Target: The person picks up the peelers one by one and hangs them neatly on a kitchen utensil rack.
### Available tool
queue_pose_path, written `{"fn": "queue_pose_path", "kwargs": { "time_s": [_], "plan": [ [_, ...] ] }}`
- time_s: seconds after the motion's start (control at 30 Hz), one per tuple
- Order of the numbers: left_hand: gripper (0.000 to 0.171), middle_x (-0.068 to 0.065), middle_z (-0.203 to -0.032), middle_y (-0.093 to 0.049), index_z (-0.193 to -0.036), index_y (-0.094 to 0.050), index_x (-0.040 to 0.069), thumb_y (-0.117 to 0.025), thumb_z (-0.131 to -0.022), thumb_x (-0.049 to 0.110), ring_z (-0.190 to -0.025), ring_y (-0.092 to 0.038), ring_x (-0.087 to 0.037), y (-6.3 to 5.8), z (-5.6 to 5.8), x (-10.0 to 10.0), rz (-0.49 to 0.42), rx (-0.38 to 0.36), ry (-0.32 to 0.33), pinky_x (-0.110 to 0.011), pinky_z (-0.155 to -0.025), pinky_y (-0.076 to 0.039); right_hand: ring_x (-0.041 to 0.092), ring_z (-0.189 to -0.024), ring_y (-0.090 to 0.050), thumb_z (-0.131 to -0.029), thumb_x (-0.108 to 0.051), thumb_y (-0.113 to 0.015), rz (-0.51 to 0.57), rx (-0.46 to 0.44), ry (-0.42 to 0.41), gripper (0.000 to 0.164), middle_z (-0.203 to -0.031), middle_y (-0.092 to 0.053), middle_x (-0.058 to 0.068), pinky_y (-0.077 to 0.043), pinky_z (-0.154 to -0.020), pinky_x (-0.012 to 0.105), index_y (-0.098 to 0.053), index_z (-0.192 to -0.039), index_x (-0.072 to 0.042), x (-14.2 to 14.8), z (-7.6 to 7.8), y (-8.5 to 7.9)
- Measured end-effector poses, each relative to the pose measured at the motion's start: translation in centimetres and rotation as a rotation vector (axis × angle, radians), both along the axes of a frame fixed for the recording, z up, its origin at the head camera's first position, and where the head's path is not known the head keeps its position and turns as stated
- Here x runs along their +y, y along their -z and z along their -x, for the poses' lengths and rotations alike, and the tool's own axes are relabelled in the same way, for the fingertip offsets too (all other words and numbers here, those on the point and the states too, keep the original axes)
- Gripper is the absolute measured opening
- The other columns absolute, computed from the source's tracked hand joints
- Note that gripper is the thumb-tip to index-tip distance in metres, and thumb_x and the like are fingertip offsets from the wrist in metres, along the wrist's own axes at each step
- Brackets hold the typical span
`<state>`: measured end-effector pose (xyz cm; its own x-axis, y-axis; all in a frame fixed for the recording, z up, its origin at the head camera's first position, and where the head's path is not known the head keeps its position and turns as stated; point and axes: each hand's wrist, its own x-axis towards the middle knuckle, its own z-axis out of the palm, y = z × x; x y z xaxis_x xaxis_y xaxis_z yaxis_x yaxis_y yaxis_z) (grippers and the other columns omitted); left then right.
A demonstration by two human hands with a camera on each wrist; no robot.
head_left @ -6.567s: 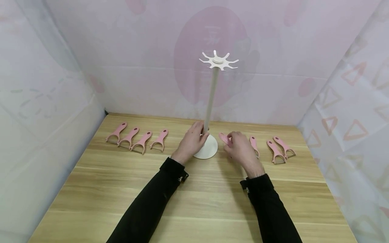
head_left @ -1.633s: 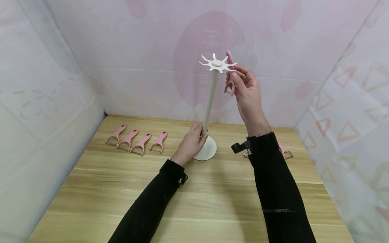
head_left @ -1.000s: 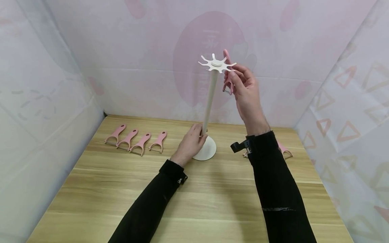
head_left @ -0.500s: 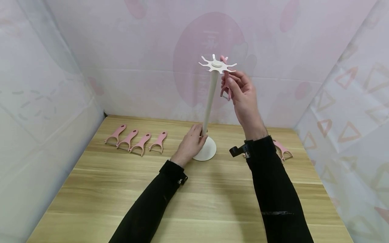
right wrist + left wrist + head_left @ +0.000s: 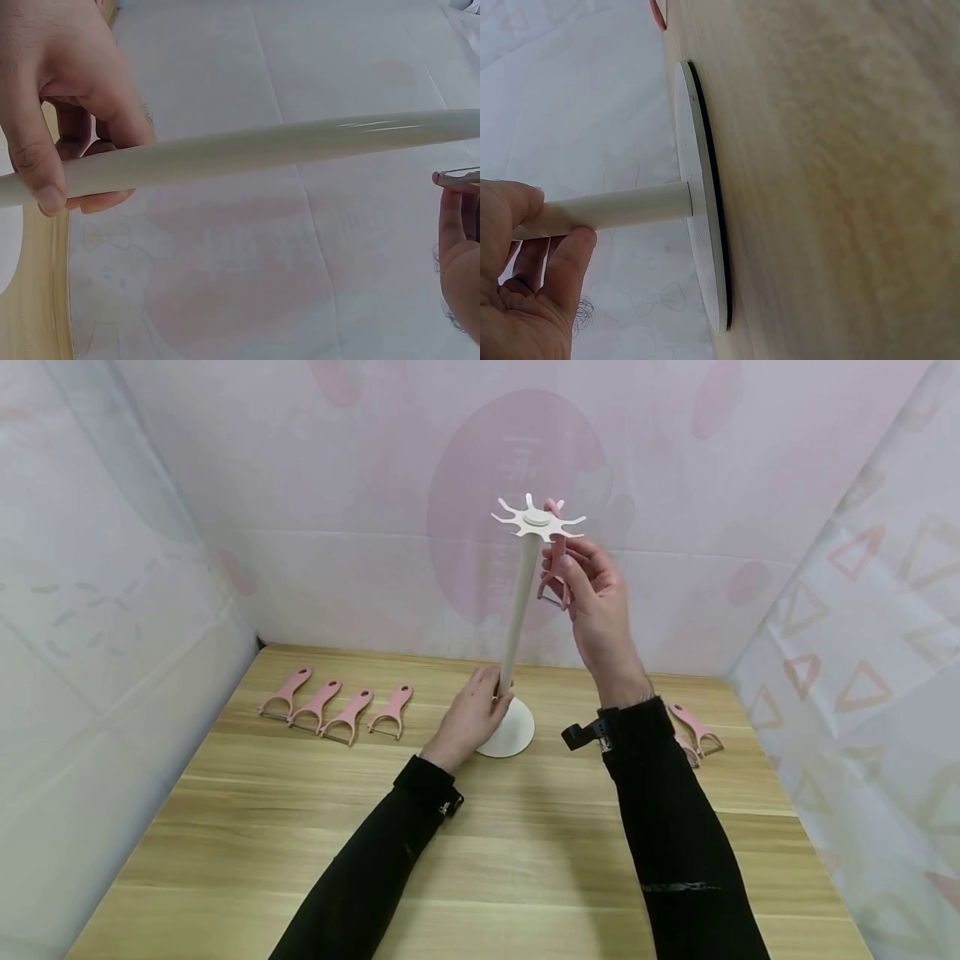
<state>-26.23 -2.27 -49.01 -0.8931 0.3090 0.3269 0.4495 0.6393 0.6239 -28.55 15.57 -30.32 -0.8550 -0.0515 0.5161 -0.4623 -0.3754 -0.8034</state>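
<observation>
A cream stand rises from a round base (image 5: 510, 732), its pole (image 5: 519, 610) topped by a ring of several flat hooks (image 5: 537, 520). Low on the pole, my left hand (image 5: 468, 714) grips it; the left wrist view shows thumb and fingers round the shaft (image 5: 630, 206). My right hand (image 5: 600, 610) pinches a pink peeler (image 5: 558, 556) by its handle, blade end down. The handle's top pokes up between hooks on the right of the ring, overlapping it in the head view. At the right wrist view's edge, the right fingertips (image 5: 452, 217) meet the peeler (image 5: 457, 178).
Several pink peelers lie on the wooden table (image 5: 450, 860) to the left, the nearest peeler (image 5: 392, 710) beside my left hand. At right, more peelers (image 5: 696, 728) are partly hidden behind my right sleeve (image 5: 675, 827). Printed fabric walls (image 5: 360, 585) enclose the table.
My right hand has lifted a peeler from the table to the hook ring. Lately it shifted left and slightly down, bringing the handle in among the hooks. The left hand stayed on the pole.
</observation>
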Motion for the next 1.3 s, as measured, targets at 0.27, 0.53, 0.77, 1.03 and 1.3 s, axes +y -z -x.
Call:
{"fn": "queue_pose_path", "kwargs": {
  "time_s": [0.27, 0.53, 0.77, 1.03, 1.3],
  "plan": [
    [0.028, -0.003, -0.115, -0.052, -0.129, -0.054, 0.011, -0.056, -0.107, 0.028, -0.096, -0.056, -0.015, 0.1, 0.1, 0.0, 0.008, -0.004, -0.003, -0.029, -0.078, -0.054, 0.028, -0.108, -0.064, -0.101, -0.008, -0.065, 0.020, -0.008, 0.002, 0.029, -0.121, -0.065, 0.019, -0.052, -0.102, 0.044, -0.065, -0.130, -0.003, -0.9, 0.6, 0.4],
    [0.028, -0.003, -0.114, -0.051, -0.128, -0.053, 0.011, -0.055, -0.108, 0.029, -0.095, -0.055, -0.015, 0.1, 0.1, -0.1, 0.007, -0.013, 0.004, -0.029, -0.077, -0.054, 0.030, -0.113, -0.064, -0.103, -0.009, -0.063, -0.022, 0.009, -0.006, 0.034, -0.119, -0.063, 0.015, -0.053, -0.101, 0.044, -0.061, -0.136, 0.000, -1.3, 0.9, 0.9],
    [0.028, -0.003, -0.114, -0.051, -0.129, -0.053, 0.011, -0.055, -0.108, 0.029, -0.094, -0.055, -0.015, 0.1, 0.0, -0.2, 0.007, -0.012, 0.002, -0.029, -0.077, -0.054, 0.033, -0.115, -0.063, -0.102, -0.012, -0.066, -0.048, 0.005, 0.007, 0.038, -0.122, -0.064, 0.017, -0.051, -0.103, 0.044, -0.060, -0.137, 0.001, -1.3, 0.8, 1.2],
    [0.028, -0.004, -0.114, -0.052, -0.128, -0.053, 0.010, -0.057, -0.107, 0.027, -0.094, -0.055, -0.016, 0.1, 0.0, -0.3, 0.000, 0.003, 0.003, -0.029, -0.078, -0.054, 0.030, -0.116, -0.062, -0.101, -0.014, -0.067, -0.180, 0.031, 0.124, 0.034, -0.125, -0.065, 0.017, -0.051, -0.102, 0.040, -0.063, -0.134, -0.002, -0.4, 0.4, 1.8],
    [0.024, -0.003, -0.113, -0.051, -0.124, -0.054, 0.012, -0.056, -0.107, 0.028, -0.092, -0.055, -0.015, 0.2, 0.0, -0.1, 0.004, 0.008, 0.004, -0.030, -0.075, -0.053, 0.035, -0.121, -0.060, -0.102, -0.011, -0.064, -0.354, 0.077, 0.235, 0.037, -0.128, -0.064, 0.019, -0.052, -0.101, 0.033, -0.060, -0.137, 0.002, 0.8, -0.7, 2.9]
  ]
}}
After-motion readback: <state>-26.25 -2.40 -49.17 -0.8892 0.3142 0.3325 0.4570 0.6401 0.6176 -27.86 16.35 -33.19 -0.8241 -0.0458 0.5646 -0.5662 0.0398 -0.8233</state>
